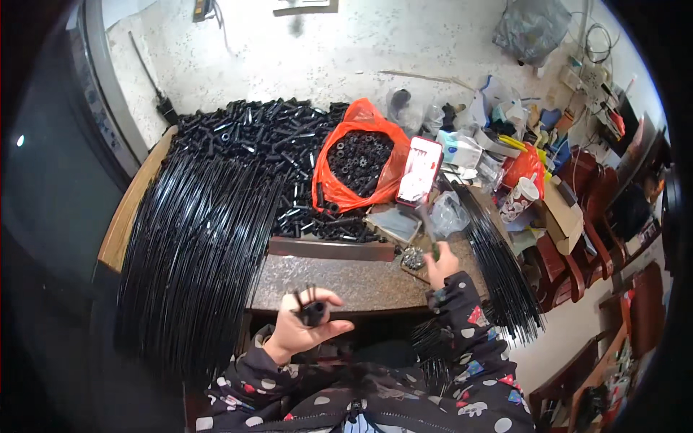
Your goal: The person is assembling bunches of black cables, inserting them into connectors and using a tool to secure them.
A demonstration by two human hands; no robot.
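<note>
view: head camera, looking down at a cluttered tabletop [339, 278] and the person's two hands
left hand [303, 328]: raised in front of the tabletop edge, palm up, grip closed on a small black plastic hub [312, 312]
black plastic hub: sits between thumb and fingers of the left grip, thin black spokes [307, 294] sticking up out of it
right hand [440, 263]: resting on the tabletop, well to the right of the left grip; fingers curled around something thin and blurred, so I cannot tell whether the grip is closed on it
metal bits [413, 257]: small shiny heap just left of the right grip, touching or almost touching the fingers
long black rods [195, 245]: big bundle lying left of and beyond the left grip, hanging over the near tabletop edge
second rod bundle [502, 267]: just right of the right grip, slanting down off the tabletop
black tubes [267, 133]: loose pile far beyond the left grip
orange bag [359, 155]: open, full of small black round parts, beyond and between both grips
phone [420, 169]: red-edged, propped just right of the orange bag, beyond the right grip
clear bag [449, 215]: crumpled, just beyond the right grip
sleeves [469, 317]: dark with pale dots, on both arms
</note>
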